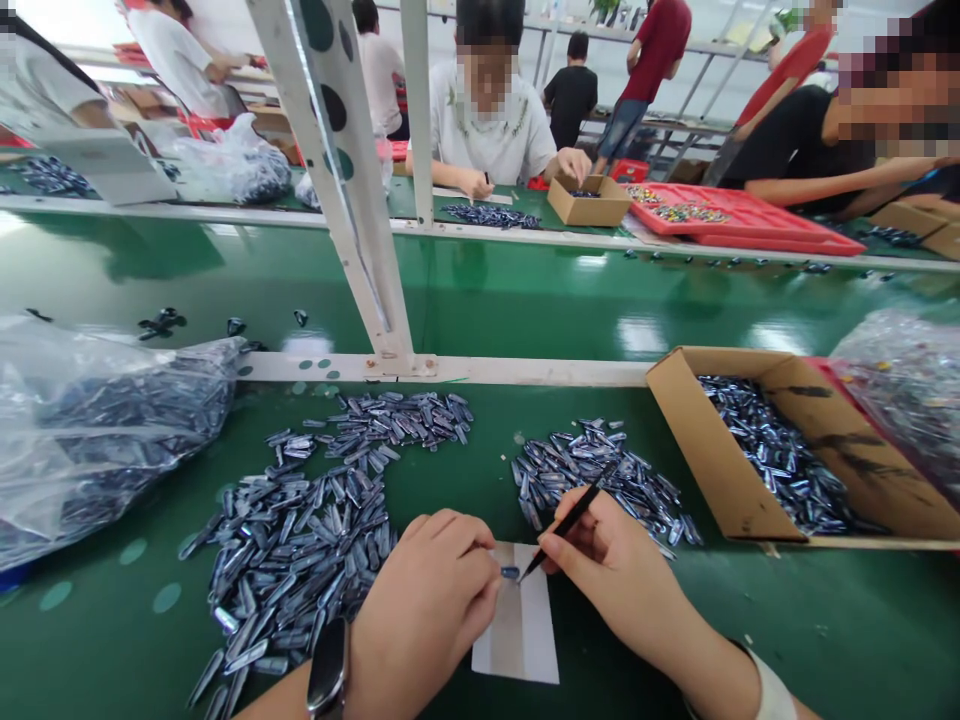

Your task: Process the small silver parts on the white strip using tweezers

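Note:
My left hand, with a watch at the wrist, is closed in a pinch on a small dark blue plastic piece that juts out past the fingertips. My right hand grips slim black tweezers, whose pointed tip comes down close beside that piece. Under both fingertips lies a white paper strip with a beige band. A large pile of similar dark blue pieces spreads to the left of my left hand. Beyond my right hand is a smaller heap of them.
A cardboard box at right holds many more pieces. Clear plastic bags lie at left and far right. A white metal post rises from the bench rail. Across the green belt, other people work beside red trays.

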Tool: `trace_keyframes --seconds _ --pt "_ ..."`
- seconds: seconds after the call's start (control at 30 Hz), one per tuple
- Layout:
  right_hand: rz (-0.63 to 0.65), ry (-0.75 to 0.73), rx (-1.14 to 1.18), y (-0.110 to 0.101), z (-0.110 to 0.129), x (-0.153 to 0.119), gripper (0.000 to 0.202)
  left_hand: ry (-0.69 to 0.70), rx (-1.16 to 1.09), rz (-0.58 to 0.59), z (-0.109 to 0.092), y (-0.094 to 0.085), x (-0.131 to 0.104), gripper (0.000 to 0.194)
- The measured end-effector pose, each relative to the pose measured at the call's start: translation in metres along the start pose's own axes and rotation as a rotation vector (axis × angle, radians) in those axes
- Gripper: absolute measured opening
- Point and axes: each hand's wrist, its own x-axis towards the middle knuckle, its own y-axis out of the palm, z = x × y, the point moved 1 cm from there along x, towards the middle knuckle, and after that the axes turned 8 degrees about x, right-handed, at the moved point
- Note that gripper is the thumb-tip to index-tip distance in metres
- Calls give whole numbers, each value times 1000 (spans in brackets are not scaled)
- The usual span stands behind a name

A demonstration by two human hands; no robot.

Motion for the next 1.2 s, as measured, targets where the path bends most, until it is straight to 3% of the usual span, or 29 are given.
trace_keyframes --seconds 0.17,0.87,1.2 --pt "-41 -11 129 1 0 1 25 -15 4 24 -1 -3 1 17" --pt "16 -51 -8 6 -4 2 16 4 51 18 -2 -2 0 16" --pt "32 -69 -58 6 -2 0 14 13 47 109 -2 -7 1 17"
